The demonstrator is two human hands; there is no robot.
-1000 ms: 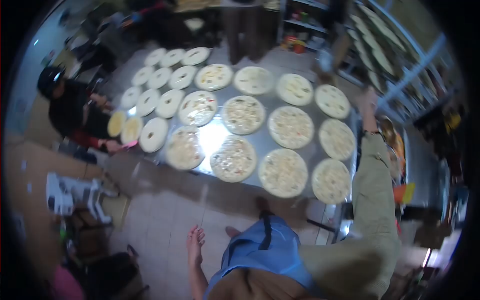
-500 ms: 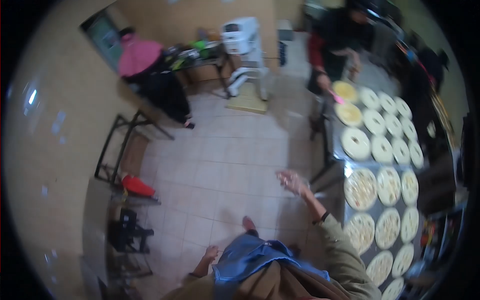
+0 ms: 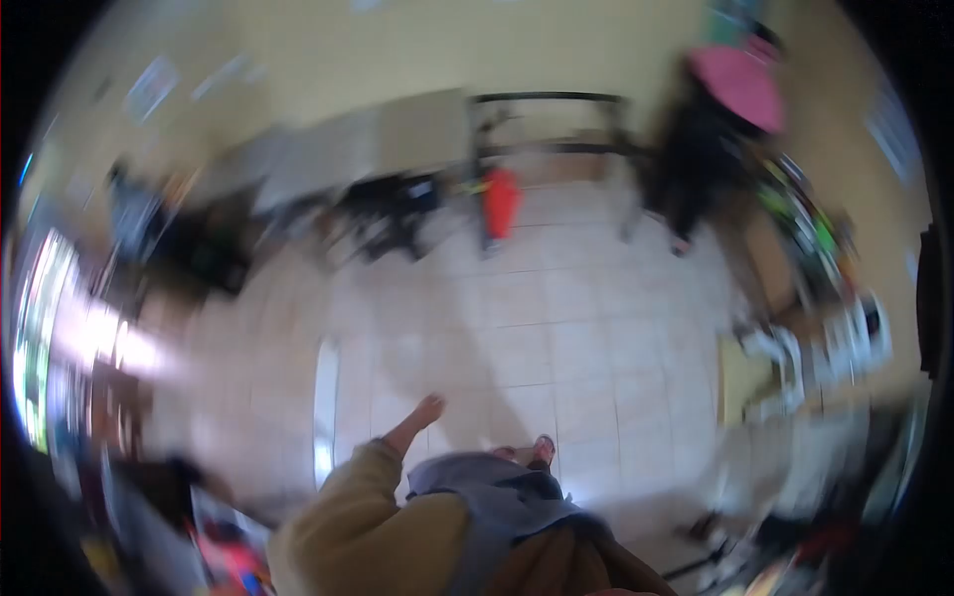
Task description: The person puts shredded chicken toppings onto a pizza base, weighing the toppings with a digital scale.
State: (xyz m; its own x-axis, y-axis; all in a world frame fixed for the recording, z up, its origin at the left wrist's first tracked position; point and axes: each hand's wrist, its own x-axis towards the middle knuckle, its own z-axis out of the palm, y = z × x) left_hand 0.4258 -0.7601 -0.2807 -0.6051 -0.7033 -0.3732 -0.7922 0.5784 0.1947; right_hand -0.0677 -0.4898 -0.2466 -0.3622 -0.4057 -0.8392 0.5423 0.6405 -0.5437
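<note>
Hanging above the pale tiled floor (image 3: 556, 348) in the head view, the left hand (image 3: 429, 407) shows as a small, compact shape; blur hides its fingers, so I cannot tell how far open it is or whether it holds anything. It appears apart from the floor and from the blue-grey cloth apron (image 3: 487, 489), the thing nearest to it, which covers the front of the wearer's body just beside the hand. The left forearm comes out of a loose olive-tan sleeve (image 3: 343, 521), angled forward and slightly inward, with the elbow bent. The right hand is outside the view, so its state cannot be told. One sandalled foot (image 3: 544, 449) shows just ahead of the apron.

Left of the hand, a long white strip (image 3: 326, 407) runs along the floor. Ahead, near the wall, a bright red item (image 3: 502, 204) hangs beside a black rectangular frame (image 3: 547, 97), with a dark stool-like object (image 3: 393, 204) to its left. Ahead and to the right stands a person in a pink upper garment (image 3: 740, 89) and dark clothing, and nearer on the right is a white machine (image 3: 857, 338) by a yellowish board (image 3: 745, 377).
</note>
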